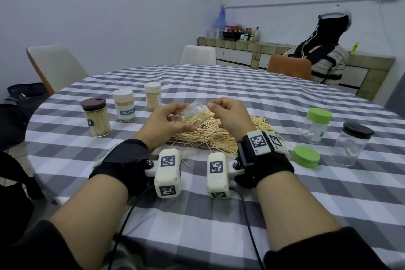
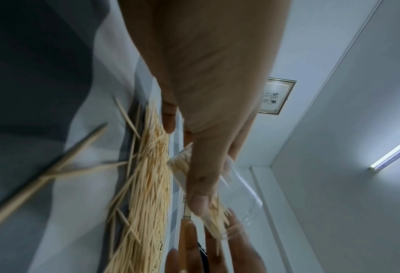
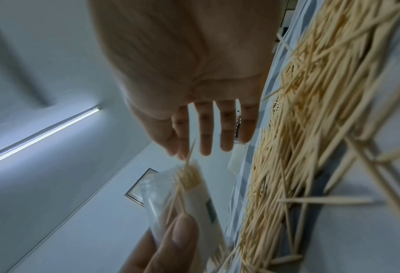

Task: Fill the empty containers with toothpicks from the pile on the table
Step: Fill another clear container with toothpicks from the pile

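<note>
My left hand (image 1: 169, 119) grips a clear plastic container (image 1: 194, 110), tilted on its side above the toothpick pile (image 1: 219, 136). A bundle of toothpicks lies partly inside it, tips poking out of the mouth. My right hand (image 1: 211, 105) is at that mouth, thumb and forefinger pinching a toothpick. In the left wrist view the thumb (image 2: 198, 199) presses on the container (image 2: 238, 186) beside the pile (image 2: 147, 184). The right wrist view shows the toothpick (image 3: 191, 152) at my fingertips, just above the container (image 3: 194, 199).
Three filled, lidded jars stand at the left: brown lid (image 1: 96, 119), labelled white (image 1: 124, 105), cream lid (image 1: 153, 96). At the right are a green-lidded jar (image 1: 315, 126), a dark-lidded clear jar (image 1: 352, 144) and a loose green lid (image 1: 306, 156). A person sits beyond the table.
</note>
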